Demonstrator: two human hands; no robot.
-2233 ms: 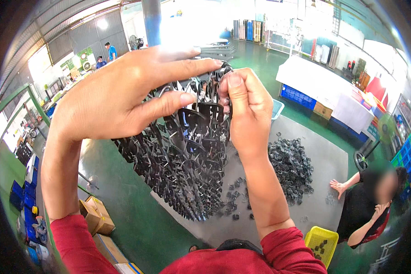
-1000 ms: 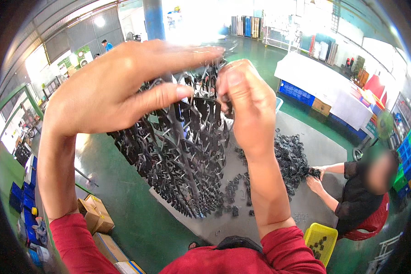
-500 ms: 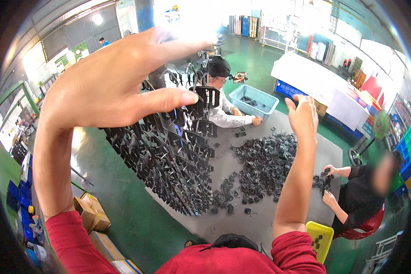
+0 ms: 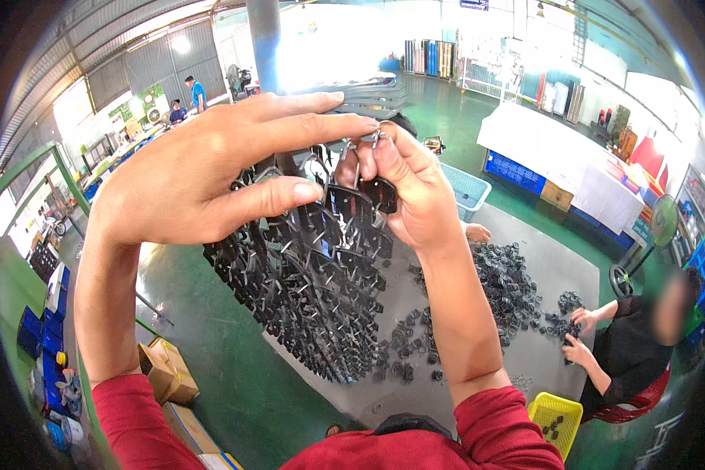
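Observation:
A tall rack hung with many small black plastic buckles (image 4: 321, 274) stands in front of me, the pieces on thin metal hooks. My left hand (image 4: 211, 164) reaches across its upper part, fingers stretched to the right and thumb apart; nothing is seen gripped in it. Beside its fingertips, my right hand (image 4: 415, 176) is raised with its fingers closed around a black buckle (image 4: 377, 194) at a hook. The fingers partly cover that buckle, so whether it hangs on the hook cannot be seen.
A grey table (image 4: 517, 235) bears a pile of black parts (image 4: 501, 282). At its right a seated co-worker (image 4: 627, 345) handles parts, near a yellow basket (image 4: 556, 419). Another person's hand (image 4: 478, 233) shows beside a light-blue basket (image 4: 466, 192). Cardboard boxes (image 4: 168, 372) stand at left.
My right hand has moved left and up from above the table to the rack, close to my left fingertips, and its fingers have closed. My left hand stays stretched over the rack.

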